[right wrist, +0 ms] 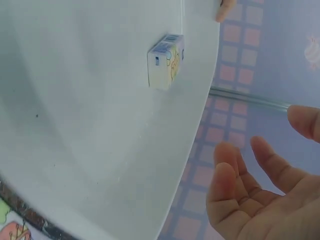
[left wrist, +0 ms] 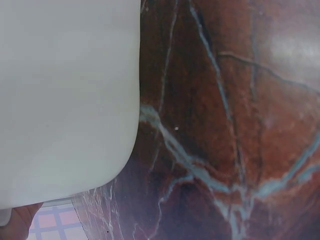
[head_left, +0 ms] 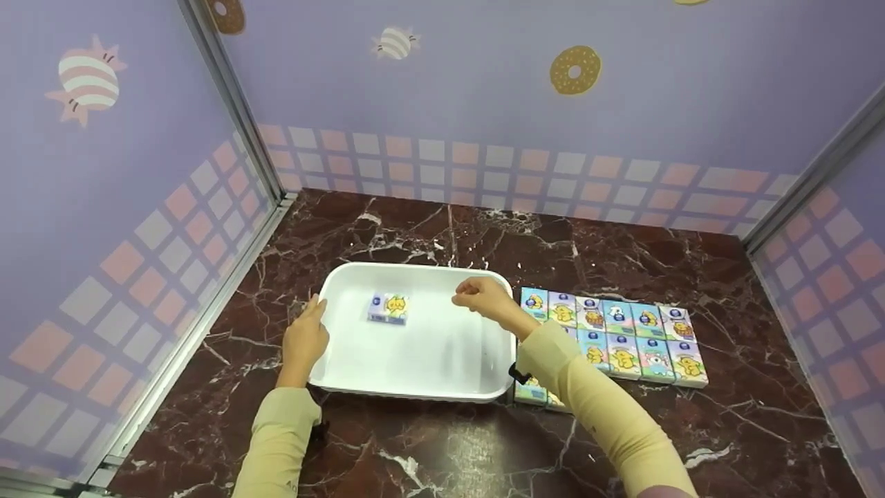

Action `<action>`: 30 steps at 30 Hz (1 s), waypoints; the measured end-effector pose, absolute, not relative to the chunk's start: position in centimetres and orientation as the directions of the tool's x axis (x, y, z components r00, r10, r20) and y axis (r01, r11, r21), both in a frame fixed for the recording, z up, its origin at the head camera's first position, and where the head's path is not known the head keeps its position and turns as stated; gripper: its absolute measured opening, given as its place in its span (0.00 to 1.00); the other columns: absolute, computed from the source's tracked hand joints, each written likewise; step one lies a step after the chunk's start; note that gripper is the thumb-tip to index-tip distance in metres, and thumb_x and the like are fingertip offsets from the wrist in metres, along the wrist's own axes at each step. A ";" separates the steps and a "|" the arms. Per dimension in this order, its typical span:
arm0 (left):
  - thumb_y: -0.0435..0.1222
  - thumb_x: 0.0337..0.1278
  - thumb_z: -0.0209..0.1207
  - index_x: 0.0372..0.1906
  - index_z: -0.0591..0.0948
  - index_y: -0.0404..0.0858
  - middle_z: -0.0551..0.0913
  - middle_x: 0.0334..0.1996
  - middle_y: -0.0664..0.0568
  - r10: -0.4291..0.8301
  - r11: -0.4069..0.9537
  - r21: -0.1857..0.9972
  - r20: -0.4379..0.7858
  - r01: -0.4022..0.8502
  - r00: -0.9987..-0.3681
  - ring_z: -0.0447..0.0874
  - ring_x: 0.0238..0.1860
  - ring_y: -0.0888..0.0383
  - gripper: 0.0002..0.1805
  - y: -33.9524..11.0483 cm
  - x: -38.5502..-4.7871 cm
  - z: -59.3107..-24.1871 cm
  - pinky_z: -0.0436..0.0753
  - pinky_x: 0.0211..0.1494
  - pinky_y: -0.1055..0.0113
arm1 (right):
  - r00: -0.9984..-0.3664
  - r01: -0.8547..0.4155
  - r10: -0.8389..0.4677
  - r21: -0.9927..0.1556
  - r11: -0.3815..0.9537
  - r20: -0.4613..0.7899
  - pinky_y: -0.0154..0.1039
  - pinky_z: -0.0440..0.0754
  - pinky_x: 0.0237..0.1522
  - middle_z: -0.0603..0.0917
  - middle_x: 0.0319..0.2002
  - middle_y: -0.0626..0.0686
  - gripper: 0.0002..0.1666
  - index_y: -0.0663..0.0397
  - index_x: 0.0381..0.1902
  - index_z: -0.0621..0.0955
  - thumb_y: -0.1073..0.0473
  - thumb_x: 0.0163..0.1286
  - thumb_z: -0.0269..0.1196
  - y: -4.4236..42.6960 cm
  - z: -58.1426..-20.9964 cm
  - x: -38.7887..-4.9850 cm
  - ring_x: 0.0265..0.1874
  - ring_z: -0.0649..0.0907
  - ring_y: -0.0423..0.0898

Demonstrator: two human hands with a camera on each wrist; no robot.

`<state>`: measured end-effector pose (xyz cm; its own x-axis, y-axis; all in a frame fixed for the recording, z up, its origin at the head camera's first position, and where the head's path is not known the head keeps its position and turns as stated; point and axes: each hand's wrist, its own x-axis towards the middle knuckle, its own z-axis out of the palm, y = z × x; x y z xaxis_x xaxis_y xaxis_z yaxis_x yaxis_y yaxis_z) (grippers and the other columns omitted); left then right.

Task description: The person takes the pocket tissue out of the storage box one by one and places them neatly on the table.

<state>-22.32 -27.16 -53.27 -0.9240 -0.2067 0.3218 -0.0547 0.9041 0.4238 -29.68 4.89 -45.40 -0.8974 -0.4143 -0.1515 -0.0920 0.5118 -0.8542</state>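
A white plastic tray [head_left: 429, 370] lies on the marble surface, with one small printed pack [head_left: 388, 309] inside, left of its middle. The right wrist view shows this pack [right wrist: 165, 62] from its end, as a pale box with a yellow cartoon figure. My left hand [head_left: 304, 342] rests against the tray's left rim, its visible fingers extended; the thumb is hidden in the head view. Over the tray's right part hovers my right hand [head_left: 487, 301]. Its fingers are loosely bent with nothing between them, as the right wrist view of the hand [right wrist: 265, 195] confirms.
Several printed packs [head_left: 622, 346] stand in close rows right of the tray, partly covered by the right forearm. Purple printed panels [head_left: 484, 90] enclose the back and sides. Dark red marble [head_left: 456, 443] extends around the tray.
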 end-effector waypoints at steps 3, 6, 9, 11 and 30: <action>0.23 0.47 0.46 0.54 0.74 0.33 0.70 0.57 0.40 -0.214 0.902 0.427 0.320 -0.061 -0.923 0.65 0.12 0.50 0.24 -27.2 -22.3 -53.3 0.70 0.21 0.57 | -0.900 -0.080 -0.405 -0.853 0.515 -0.159 0.40 0.78 0.36 0.81 0.38 0.57 0.19 0.61 0.43 0.77 0.56 0.56 0.60 4.0 -45.7 -30.0 0.32 0.79 0.46; 0.24 0.48 0.46 0.54 0.74 0.34 0.70 0.58 0.41 -0.219 0.900 0.432 0.310 -0.068 -0.925 0.73 0.20 0.44 0.24 -27.2 -22.3 -53.4 0.72 0.26 0.54 | -0.900 -0.088 -0.409 -0.853 0.514 -0.153 0.45 0.77 0.43 0.79 0.43 0.60 0.20 0.61 0.45 0.77 0.55 0.56 0.60 3.2 -46.2 -30.3 0.40 0.79 0.50; 0.24 0.49 0.46 0.54 0.73 0.34 0.70 0.58 0.41 -0.221 0.899 0.432 0.299 -0.074 -0.928 0.77 0.26 0.41 0.23 -27.3 -22.3 -53.4 0.73 0.29 0.52 | -0.899 -0.111 -0.419 -0.856 0.505 -0.131 0.46 0.76 0.46 0.78 0.46 0.60 0.22 0.60 0.47 0.76 0.54 0.56 0.60 2.6 -46.8 -30.6 0.47 0.76 0.52; 0.24 0.49 0.45 0.55 0.73 0.34 0.69 0.58 0.41 -0.222 0.898 0.433 0.293 -0.078 -0.930 0.77 0.27 0.41 0.23 -27.3 -22.3 -53.3 0.73 0.29 0.52 | -0.896 -0.120 -0.429 -0.865 0.488 -0.117 0.46 0.75 0.48 0.76 0.48 0.61 0.23 0.59 0.48 0.75 0.54 0.57 0.60 2.2 -47.1 -30.9 0.49 0.75 0.53; 0.24 0.48 0.46 0.54 0.74 0.34 0.70 0.58 0.42 -0.224 0.898 0.434 0.315 -0.071 -0.922 0.63 0.12 0.51 0.24 -27.1 -22.3 -53.3 0.69 0.21 0.57 | -0.743 -0.522 -0.668 -0.592 0.614 -0.037 0.50 0.59 0.63 0.59 0.64 0.65 0.32 0.56 0.58 0.68 0.53 0.56 0.60 -0.9 -50.6 -30.6 0.64 0.61 0.59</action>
<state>-22.30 -27.09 -53.27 -0.9223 -0.2244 0.3146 -0.0705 0.8982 0.4338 -30.61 -0.86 -50.60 -0.7434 -0.6679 -0.0367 -0.5223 0.6138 -0.5920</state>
